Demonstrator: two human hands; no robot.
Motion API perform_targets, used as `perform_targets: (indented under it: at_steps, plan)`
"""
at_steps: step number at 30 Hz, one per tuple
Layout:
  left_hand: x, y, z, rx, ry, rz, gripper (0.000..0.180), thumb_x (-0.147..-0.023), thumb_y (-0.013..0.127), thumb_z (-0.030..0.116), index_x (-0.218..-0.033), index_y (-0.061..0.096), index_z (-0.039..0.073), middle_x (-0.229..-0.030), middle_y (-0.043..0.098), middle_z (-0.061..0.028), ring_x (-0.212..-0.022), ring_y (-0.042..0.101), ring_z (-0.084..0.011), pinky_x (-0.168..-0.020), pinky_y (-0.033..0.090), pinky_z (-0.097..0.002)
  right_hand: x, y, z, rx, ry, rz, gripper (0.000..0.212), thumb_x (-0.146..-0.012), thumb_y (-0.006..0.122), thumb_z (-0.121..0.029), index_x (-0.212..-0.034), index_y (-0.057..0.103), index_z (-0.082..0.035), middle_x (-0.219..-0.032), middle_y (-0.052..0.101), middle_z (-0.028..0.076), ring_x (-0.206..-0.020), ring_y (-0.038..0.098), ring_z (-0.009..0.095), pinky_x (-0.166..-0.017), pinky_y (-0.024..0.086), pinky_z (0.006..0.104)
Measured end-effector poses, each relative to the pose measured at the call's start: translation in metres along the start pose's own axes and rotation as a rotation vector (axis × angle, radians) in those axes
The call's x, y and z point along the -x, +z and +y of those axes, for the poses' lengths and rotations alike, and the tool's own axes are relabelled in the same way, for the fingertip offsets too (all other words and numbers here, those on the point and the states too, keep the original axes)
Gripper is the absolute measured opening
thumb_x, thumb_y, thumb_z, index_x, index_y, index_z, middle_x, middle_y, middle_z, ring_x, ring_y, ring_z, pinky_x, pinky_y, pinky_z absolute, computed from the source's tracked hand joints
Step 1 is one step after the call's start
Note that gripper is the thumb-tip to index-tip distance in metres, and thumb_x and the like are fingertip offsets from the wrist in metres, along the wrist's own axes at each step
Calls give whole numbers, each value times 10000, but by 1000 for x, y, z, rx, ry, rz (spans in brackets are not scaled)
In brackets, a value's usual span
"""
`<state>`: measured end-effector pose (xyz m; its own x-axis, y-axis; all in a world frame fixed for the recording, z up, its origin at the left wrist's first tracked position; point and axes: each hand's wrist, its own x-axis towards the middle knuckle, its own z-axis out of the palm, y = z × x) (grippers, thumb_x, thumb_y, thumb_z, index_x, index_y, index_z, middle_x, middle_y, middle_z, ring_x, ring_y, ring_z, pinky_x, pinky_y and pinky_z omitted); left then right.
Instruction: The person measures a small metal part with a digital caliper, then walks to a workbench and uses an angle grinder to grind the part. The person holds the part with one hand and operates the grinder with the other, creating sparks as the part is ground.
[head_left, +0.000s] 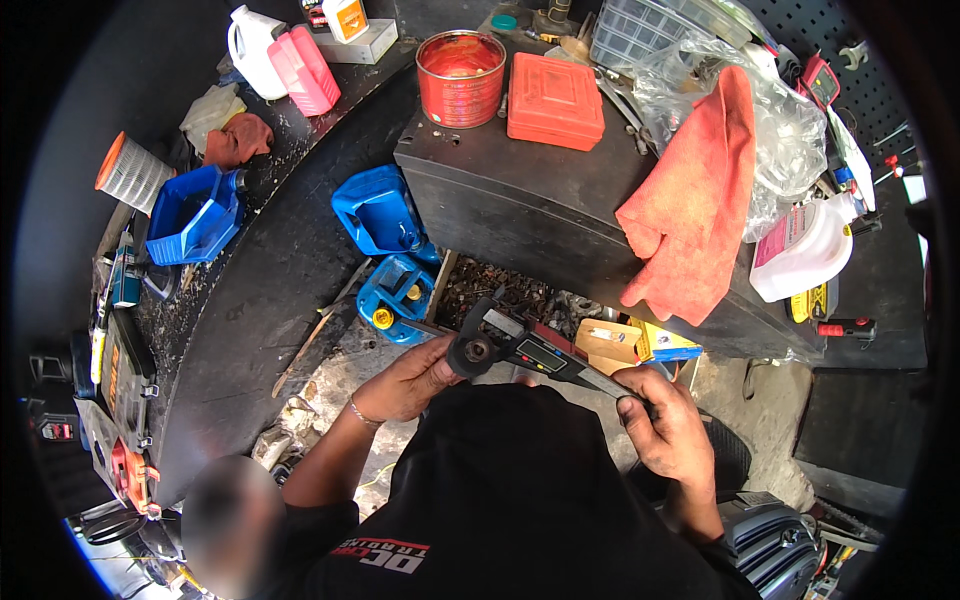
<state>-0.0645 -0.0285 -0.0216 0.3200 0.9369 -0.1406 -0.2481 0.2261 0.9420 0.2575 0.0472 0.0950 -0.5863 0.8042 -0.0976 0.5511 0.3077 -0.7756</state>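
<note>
A digital caliper (540,356) with a small screen lies slantwise in front of my chest. My right hand (672,428) is closed around the far end of its beam, with the thumb against the bar. My left hand (410,382) grips a dark round part with a hole in its middle (471,352), like a bushing, between thumb and fingers. This part sits at the jaw end of the caliper; whether the jaws touch it I cannot tell. Some of my left fingers are hidden behind it.
Ahead, a dark bench (520,205) carries a red tin (461,85), a red plastic case (556,100) and a red cloth (697,200) draped over its edge. Cut blue jugs (383,212) stand below. To the right is a white jug (803,248). Another person (232,525) is at lower left.
</note>
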Motion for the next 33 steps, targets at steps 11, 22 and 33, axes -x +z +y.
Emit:
perform_targets:
  at_steps: [11, 22, 33]
  plan:
    - [-1, 0, -2, -44, 5, 19, 419, -1079, 506, 348, -1323, 557, 11, -1094, 564, -21, -973, 502, -101, -874, 460, -262, -3, 0, -1, -4, 8, 0, 228, -932, 609, -39, -1156, 638, -8, -821, 662, 186, -757, 682, 370, -695, 527, 408]
    - [-11, -9, -3, -97, -80, -22, 368, -1099, 478, 280, -1337, 547, 8, -1190, 581, -60, -1138, 522, -154, -1024, 423, -325, -10, 4, 36, -567, 105, 80, 134, -1014, 580, -60, -1138, 597, -11, -816, 602, 24, -739, 561, 109, -686, 460, 269]
    - [-22, -11, -38, -536, -237, 58, 425, -1042, 575, 134, -1434, 494, -8, -1396, 566, -117, -1319, 474, -210, -1137, 340, -362, -16, -19, 73, -994, 86, 463, 228, -1045, 527, -87, -1266, 542, -34, -843, 559, 33, -657, 437, 76, -595, 380, 216]
